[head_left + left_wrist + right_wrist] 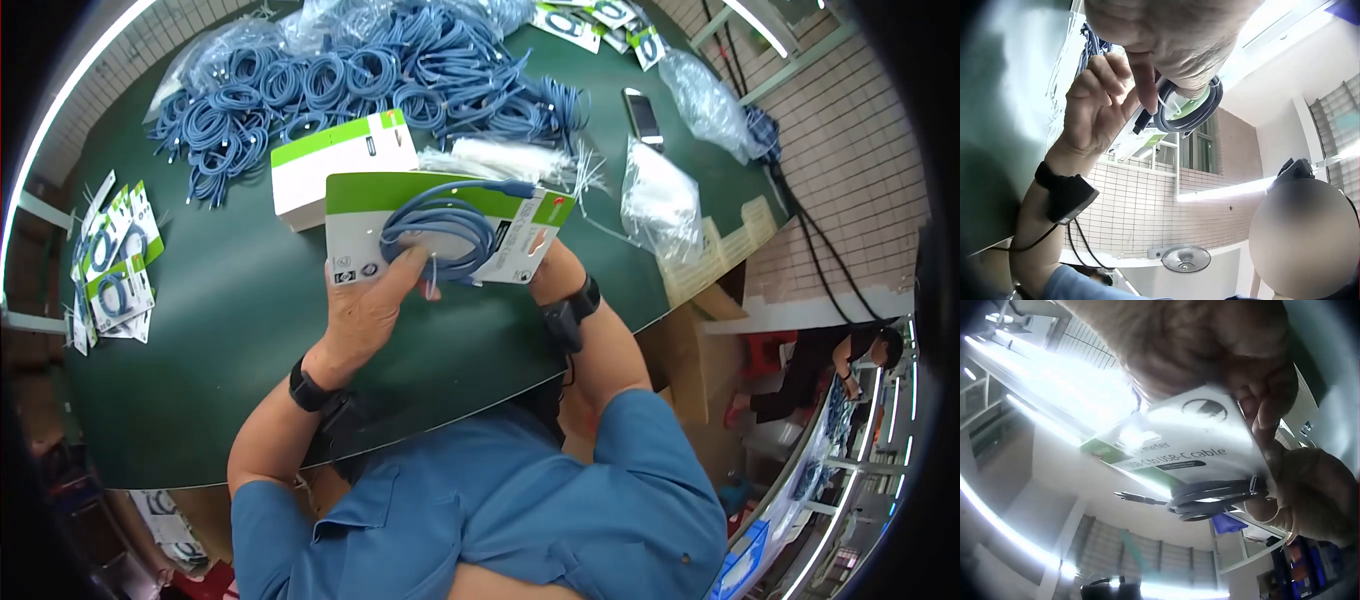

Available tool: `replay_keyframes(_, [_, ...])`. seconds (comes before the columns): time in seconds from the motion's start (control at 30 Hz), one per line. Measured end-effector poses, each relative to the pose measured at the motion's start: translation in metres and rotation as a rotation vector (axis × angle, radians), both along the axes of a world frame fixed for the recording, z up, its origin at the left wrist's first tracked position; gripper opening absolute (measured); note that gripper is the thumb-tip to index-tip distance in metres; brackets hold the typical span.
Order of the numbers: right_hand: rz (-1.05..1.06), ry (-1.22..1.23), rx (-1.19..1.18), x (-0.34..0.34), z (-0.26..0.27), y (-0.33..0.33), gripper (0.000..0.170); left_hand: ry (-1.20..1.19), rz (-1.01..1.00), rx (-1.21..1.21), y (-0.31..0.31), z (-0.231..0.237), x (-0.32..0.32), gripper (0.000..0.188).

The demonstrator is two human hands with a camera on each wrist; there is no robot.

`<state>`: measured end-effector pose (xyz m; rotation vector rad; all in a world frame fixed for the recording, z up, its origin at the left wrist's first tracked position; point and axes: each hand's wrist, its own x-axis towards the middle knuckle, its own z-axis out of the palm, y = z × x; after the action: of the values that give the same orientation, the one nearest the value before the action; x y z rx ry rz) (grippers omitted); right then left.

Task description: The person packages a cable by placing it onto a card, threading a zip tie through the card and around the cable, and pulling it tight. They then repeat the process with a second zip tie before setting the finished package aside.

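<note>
A green-and-white packaging card (360, 235) with a coiled blue USB-C cable (465, 240) on its front is held up over the table. My left hand (362, 318) grips it at the lower left, the thumb across the coil. With fingers bent at the lower right edge, my right hand (556, 277) holds the other end, its fingertips partly hidden behind the card. A thin white tie (432, 270) hangs from the coil near my left thumb. In the right wrist view the cable's plug (1135, 497) sticks out past the card's printed face.
A white-and-green box (345, 175) stands just behind the card. Blue coiled cables (330, 80) are heaped along the back. Carded cables (118, 260) lie at the left. White ties (510, 158), a phone (643, 117) and a plastic bag (660, 205) sit at the right.
</note>
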<state>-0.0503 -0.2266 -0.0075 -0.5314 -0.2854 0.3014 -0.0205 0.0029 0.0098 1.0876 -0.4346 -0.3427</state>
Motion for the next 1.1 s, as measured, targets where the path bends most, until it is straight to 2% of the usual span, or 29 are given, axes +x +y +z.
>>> replay_keyframes(0.03, [-0.010, 0.009, 0.023, -0.008, -0.007, 0.000, 0.034, 0.008, -0.009, -0.004, 0.000, 0.000, 0.000, 0.028])
replay_keyframes(0.13, [-0.305, 0.207, -0.590, -0.030, -0.033, -0.011, 0.040, 0.024, -0.032, -0.011, -0.004, 0.001, -0.002, 0.028])
replay_keyframes(0.3, [-0.321, 0.144, -0.658, -0.036, -0.059, -0.018, 0.045, 0.020, -0.029, 0.005, -0.006, 0.002, -0.002, 0.027])
replay_keyframes(0.4, [-0.158, 0.209, -0.325, -0.025, -0.044, -0.013, 0.046, 0.047, -0.016, 0.007, -0.007, 0.002, -0.004, 0.029])
replay_keyframes(0.43, [-0.164, 0.211, -0.312, -0.015, -0.032, -0.011, 0.046, 0.030, -0.022, 0.022, -0.007, 0.004, -0.007, 0.030])
replay_keyframes(0.53, [-0.304, -0.489, -0.916, 0.022, 0.002, -0.002, 0.040, -0.003, -0.042, 0.054, -0.005, 0.007, -0.009, 0.031])
replay_keyframes(0.57, [-0.308, -0.484, -0.914, 0.018, -0.003, 0.005, 0.040, 0.032, -0.026, 0.054, -0.006, 0.006, -0.008, 0.032])
replay_keyframes(0.67, [-0.616, -0.123, -0.558, 0.001, -0.019, 0.026, 0.039, 0.093, 0.010, 0.049, -0.009, 0.009, -0.006, 0.034])
replay_keyframes(0.7, [-0.619, -0.122, -0.557, 0.004, -0.021, 0.022, 0.039, 0.128, 0.007, 0.049, -0.009, 0.010, -0.007, 0.033])
replay_keyframes(0.8, [-0.371, -0.244, -0.664, 0.025, -0.014, 0.001, 0.030, 0.191, 0.005, 0.040, -0.011, 0.013, -0.007, 0.030])
replay_keyframes(0.9, [-0.320, -0.164, -0.675, 0.024, -0.012, 0.006, 0.023, 0.302, -0.069, 0.073, -0.004, 0.003, -0.002, 0.022])
replay_keyframes(0.97, [-0.314, -0.161, -0.701, 0.025, 0.000, 0.008, 0.020, 0.196, -0.123, 0.050, -0.001, -0.009, 0.007, 0.020])
replay_keyframes(1.03, [-0.246, -0.073, -0.548, 0.014, 0.011, 0.014, 0.015, 0.036, -0.233, 0.039, 0.001, -0.023, 0.012, 0.016])
replay_keyframes(1.1, [-0.240, -0.116, -0.596, 0.008, 0.019, 0.017, 0.015, -0.027, -0.201, 0.069, 0.002, -0.031, 0.012, 0.016])
